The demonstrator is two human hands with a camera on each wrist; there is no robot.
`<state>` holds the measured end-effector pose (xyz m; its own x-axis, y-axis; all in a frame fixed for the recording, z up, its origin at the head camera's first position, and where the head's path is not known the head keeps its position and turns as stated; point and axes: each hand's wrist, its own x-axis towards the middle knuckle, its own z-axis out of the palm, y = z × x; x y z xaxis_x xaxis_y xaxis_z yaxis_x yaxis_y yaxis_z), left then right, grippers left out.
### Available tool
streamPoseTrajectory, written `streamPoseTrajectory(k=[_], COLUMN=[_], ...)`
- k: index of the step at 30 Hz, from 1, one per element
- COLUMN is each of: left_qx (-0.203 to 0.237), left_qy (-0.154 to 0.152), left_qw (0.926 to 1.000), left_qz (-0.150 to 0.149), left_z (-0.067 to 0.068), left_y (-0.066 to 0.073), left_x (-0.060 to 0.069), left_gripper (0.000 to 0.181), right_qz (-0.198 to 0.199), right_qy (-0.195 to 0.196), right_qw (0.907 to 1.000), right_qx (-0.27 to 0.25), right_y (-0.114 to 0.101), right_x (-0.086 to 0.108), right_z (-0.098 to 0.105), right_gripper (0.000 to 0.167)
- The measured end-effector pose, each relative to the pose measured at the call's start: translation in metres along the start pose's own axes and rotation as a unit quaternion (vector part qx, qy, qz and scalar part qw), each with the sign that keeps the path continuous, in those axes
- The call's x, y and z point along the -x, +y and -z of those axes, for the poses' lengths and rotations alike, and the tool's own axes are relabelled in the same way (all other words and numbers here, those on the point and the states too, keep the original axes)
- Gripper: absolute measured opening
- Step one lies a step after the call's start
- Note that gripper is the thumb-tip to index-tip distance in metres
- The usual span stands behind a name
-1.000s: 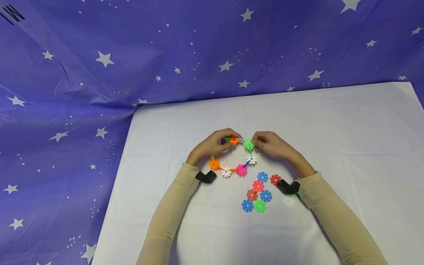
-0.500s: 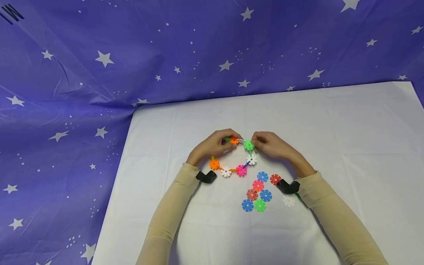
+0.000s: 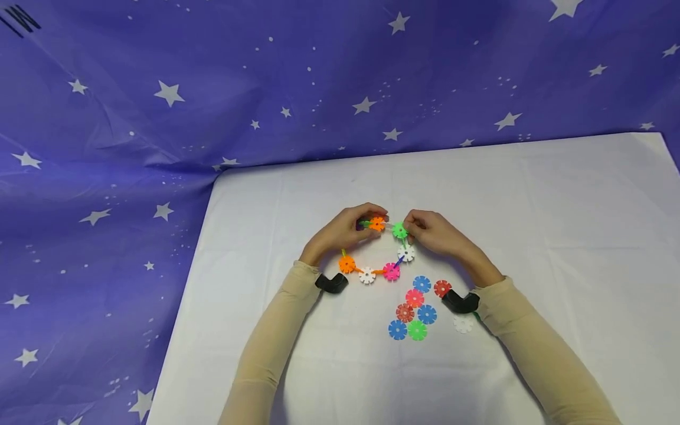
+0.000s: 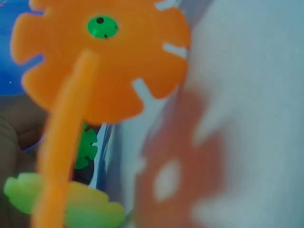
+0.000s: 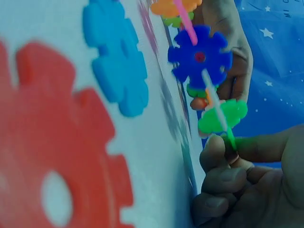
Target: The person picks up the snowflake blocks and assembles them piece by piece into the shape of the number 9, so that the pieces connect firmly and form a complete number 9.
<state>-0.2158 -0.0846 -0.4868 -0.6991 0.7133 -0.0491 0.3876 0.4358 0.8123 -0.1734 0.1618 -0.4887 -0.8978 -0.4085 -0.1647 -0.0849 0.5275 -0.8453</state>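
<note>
A notched-disc chain (image 3: 392, 275) in the grip of both hands (image 3: 342, 229) (image 3: 437, 232), partly hidden by the left one.

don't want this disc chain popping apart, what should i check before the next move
1. Right hand pinching green disc: ok
2. Left hand around upper orange disc: ok
3. White disc between the hands fully slotted: cannot tell, too thin
4. Chain joined on its left side: cannot tell, left hand hides part
5. Loose pink disc clear of chain: ok
6. Rightmost red disc untouched by black wrist piece: cannot tell, they overlap
</note>
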Motion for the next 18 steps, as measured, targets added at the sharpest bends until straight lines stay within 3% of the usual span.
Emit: streamPoseTrajectory(k=[7,11,18], left_qx=[0.013,0.014,-0.018], left_qy=[0.054,0.060,0.057], left_qw=[0.9985,0.9981,0.9975], left_qz=[-0.004,0.001,-0.038], left_z=[-0.0009,-0.0026,-0.0054], left_y=[-0.0009,-0.0017,0.0011], left_x=[-0.0045,-0.0030,-0.0028], left_gripper=[0.040,0.038,0.038], right_qz=[0.000,0.004,0.003], right_qy=[0.006,0.011,0.067], right_qw=[1.0000,0.9999,0.9976], right_qx=[-0.003,0.001,0.019], right_y=[0.0025,0.0043,0.0027], right_x=[-0.0006,0.0001,0.0005], right_z=[0.0035,0.0024,0.0012], right_gripper=[0.020,0.020,0.019])
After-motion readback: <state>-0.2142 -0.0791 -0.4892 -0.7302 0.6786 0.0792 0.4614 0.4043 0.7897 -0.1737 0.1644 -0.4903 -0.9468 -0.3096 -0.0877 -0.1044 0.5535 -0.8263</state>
